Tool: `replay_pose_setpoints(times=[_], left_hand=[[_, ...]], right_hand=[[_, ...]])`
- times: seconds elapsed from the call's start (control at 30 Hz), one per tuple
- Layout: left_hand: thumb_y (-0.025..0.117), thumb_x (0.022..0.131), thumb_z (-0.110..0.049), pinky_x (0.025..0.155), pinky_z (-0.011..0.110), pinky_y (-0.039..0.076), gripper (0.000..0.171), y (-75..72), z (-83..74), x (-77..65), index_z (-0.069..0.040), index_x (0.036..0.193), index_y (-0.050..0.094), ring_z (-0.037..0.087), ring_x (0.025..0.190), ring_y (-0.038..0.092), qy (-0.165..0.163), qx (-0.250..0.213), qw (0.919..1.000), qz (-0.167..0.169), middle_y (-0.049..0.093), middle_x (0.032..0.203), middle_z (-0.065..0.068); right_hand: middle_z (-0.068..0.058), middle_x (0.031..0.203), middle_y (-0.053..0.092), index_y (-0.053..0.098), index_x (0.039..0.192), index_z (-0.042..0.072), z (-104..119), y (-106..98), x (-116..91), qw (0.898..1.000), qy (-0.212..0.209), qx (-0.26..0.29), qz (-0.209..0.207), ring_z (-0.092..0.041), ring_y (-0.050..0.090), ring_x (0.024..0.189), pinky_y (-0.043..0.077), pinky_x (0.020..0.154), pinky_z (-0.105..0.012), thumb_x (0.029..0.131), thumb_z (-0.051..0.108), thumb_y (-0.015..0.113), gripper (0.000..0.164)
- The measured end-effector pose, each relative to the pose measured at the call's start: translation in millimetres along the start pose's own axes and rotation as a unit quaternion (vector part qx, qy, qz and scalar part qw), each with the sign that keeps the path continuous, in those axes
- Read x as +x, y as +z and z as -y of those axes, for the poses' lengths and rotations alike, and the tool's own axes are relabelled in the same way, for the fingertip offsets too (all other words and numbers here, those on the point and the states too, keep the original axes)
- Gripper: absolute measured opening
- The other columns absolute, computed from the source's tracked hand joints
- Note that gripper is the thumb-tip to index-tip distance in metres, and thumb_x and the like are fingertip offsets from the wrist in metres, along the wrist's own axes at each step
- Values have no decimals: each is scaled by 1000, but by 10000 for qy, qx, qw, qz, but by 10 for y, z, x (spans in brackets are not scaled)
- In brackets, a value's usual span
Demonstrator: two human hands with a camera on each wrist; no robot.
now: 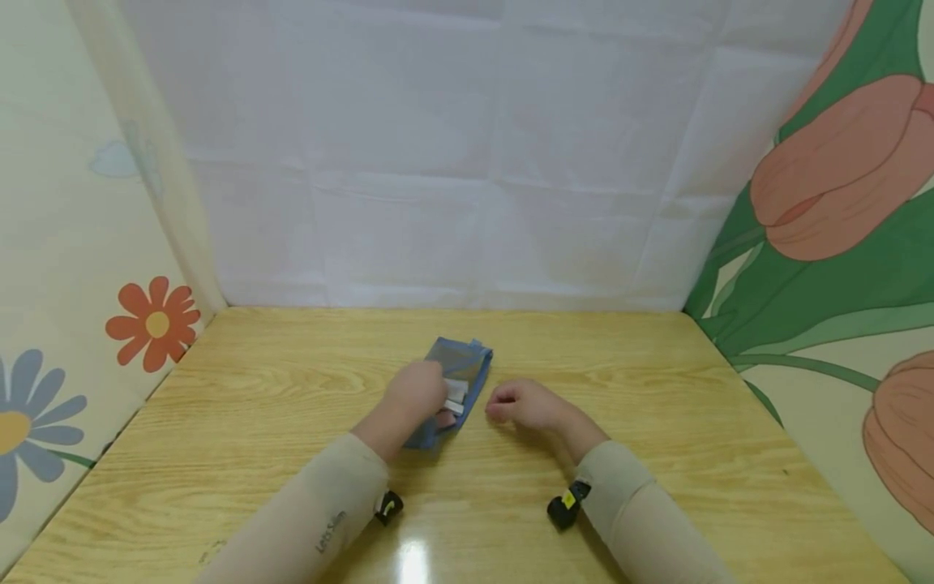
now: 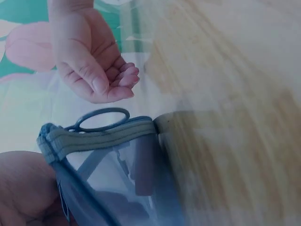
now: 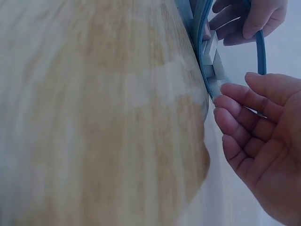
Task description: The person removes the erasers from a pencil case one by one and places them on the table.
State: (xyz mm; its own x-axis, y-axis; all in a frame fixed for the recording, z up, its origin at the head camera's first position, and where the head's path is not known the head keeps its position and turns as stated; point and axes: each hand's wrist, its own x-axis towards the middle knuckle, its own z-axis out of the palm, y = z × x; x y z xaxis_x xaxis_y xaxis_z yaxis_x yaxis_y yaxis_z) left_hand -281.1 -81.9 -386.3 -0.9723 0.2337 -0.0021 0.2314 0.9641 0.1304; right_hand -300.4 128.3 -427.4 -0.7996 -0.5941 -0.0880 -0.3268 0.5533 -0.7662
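Note:
A blue-edged see-through zip pouch (image 1: pixel 454 353) lies on the table with its mouth gaping. Inside it are small pale block-like pieces (image 1: pixel 456 391), whose kind is unclear. My left hand (image 1: pixel 416 392) grips the pouch by its edge; in the right wrist view its thumb (image 3: pixel 257 23) lies over the blue rim, with fingers on the inner side. To the right of the pouch, my right hand (image 1: pixel 531 404) hovers near the mouth, fingers loosely curled and holding nothing. The left wrist view shows the zipper band (image 2: pixel 108 141) and a blue loop (image 2: pixel 101 112) at the top.
The wood-grain table (image 1: pixel 292 357) runs back to a white cloth (image 1: pixel 409 162). Flower-printed panels stand at the left (image 1: pixel 66 243) and right (image 1: pixel 839 284). Small black devices sit at my left (image 1: pixel 389 507) and right (image 1: pixel 567 504) wrists.

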Motion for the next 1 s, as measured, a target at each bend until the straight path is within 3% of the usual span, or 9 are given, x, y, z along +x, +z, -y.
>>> replay_pose_setpoints(times=[0.13, 0.5, 0.77, 0.83, 1.0], left_hand=[[52, 81, -11, 58, 38, 48, 15, -14, 59, -6, -5, 70, 59, 21, 60, 53, -165, -619, 9971, -418, 60, 70, 9], [42, 88, -14, 64, 39, 46, 23, -105, 182, 14, -3, 88, 62, 23, 70, 54, -588, -1569, 9839, -630, 62, 81, 8], [40, 91, -17, 52, 31, 39, 24, -87, 307, 23, -9, 72, 52, 20, 60, 48, -853, -2612, 9570, -933, 54, 68, 5], [40, 90, -16, 53, 31, 40, 23, -91, 325, 13, -9, 72, 52, 21, 61, 48, -860, -2783, 9506, -1069, 56, 69, 6], [41, 91, -15, 66, 34, 48, 23, -75, 346, -17, -5, 81, 59, 22, 77, 59, -1014, -3427, 9257, -1238, 65, 85, 8]], right_hand=[[0, 80, 61, 66, 89, 10, 17, -4, -1, 9999, 5, 58, -111, -13, 53, 75, 44, 68, -30, 90, 22, 56, 15], [-4, 86, 65, 67, 91, 8, 67, 4, 45, 9971, -65, -96, -751, -12, 54, 73, 46, 66, -29, 91, 21, 56, 17], [1, 88, 65, 68, 94, 7, 103, 21, 74, 9917, 38, 169, -1272, -11, 59, 82, 49, 73, -28, 86, 16, 62, 13], [1, 90, 65, 68, 95, 7, 107, 16, 74, 9903, 106, 312, -1348, -12, 59, 84, 49, 75, -29, 86, 15, 62, 13], [1, 91, 65, 68, 97, 7, 102, 12, 85, 9877, 217, 476, -1472, -14, 60, 87, 49, 78, -30, 85, 15, 63, 14]])
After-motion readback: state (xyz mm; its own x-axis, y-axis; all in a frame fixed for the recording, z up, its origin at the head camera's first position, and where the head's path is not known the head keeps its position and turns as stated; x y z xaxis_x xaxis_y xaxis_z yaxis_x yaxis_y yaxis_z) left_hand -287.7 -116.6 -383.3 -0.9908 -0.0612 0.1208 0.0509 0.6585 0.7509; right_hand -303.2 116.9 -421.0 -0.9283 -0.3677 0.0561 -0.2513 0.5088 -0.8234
